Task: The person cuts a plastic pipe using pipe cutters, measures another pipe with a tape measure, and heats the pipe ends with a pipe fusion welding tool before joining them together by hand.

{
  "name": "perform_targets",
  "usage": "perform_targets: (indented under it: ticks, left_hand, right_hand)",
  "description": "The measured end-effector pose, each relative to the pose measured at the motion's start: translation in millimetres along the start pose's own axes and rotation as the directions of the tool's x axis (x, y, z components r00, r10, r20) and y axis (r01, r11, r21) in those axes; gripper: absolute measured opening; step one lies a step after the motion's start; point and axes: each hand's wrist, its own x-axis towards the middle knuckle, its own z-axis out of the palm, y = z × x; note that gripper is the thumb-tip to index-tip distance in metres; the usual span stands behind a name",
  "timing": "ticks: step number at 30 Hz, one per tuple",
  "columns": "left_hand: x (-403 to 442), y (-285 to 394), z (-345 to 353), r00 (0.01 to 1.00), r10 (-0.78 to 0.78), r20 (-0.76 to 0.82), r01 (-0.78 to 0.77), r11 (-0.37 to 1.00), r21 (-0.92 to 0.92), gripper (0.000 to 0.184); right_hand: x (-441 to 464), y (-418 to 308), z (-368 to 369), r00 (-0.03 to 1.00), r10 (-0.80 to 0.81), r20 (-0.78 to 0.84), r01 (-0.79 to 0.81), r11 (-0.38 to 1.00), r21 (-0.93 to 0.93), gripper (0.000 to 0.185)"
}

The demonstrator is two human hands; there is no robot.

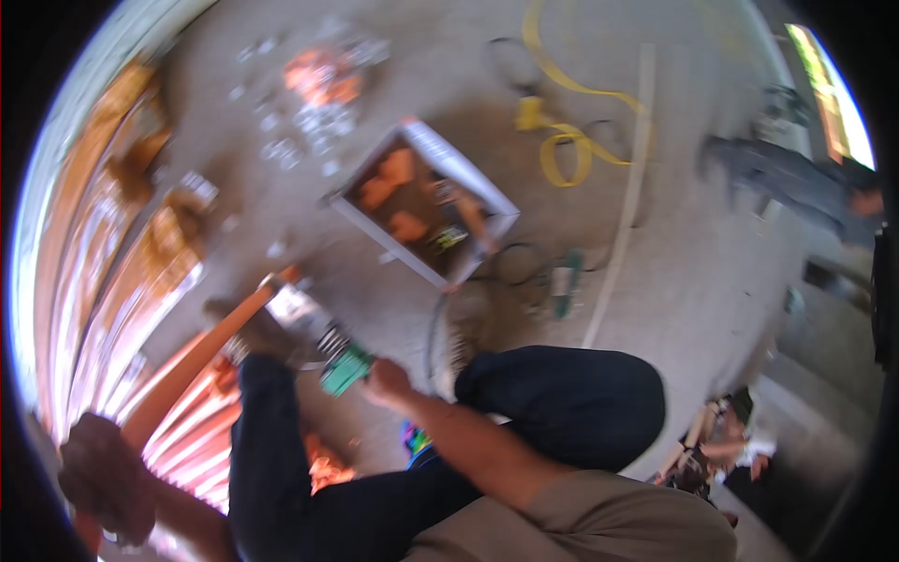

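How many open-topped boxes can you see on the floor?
1: the white-rimmed box, beyond the green power tool in the right hand. Others may be hidden near the blurred edges.

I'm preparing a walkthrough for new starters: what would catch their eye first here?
Probably the blocky green hand tool held in the right hand, left of the picture's centre. Next, the open white rectangular box holding bright orange pieces above it, then the looped yellow cord toward the upper right.
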Motion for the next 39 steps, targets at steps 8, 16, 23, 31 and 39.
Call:
perform_targets:
  ticks: [8, 16, 23, 31, 39]
  left_hand:
    - [17, -27, 36, 0.952, 0.162, -0.259, -0.23, 0.939, -0.256, 0.023]
    - [28, -22, 44, 0.961, 0.151, -0.23, -0.185, 0.973, -0.136, 0.031]
    - [48, -8, 104, 0.692, 0.213, -0.69, 0.094, 0.921, 0.378, 0.025]
    - [57, -14, 103, 0.586, 0.21, -0.783, 0.17, 0.912, 0.372, 0.045]
    - [57, -17, 108, 0.589, 0.215, -0.779, 0.116, 0.931, 0.345, 0.044]
  right_hand:
    - [-7, 4, -1, 0.984, -0.038, -0.175, 0.037, 0.999, -0.01, 0.029]
    - [-17, -4, 1, 0.974, -0.004, -0.227, -0.009, 0.998, -0.057, 0.037]
    - [3, 8, 21, 0.946, -0.09, -0.313, 0.067, 0.994, -0.083, 0.037]
    - [-5, -3, 8, 0.964, -0.033, -0.263, 0.005, 0.994, -0.107, 0.039]
    - [-5, -4, 11, 0.973, -0.024, -0.228, 0.001, 0.995, -0.1, 0.038]
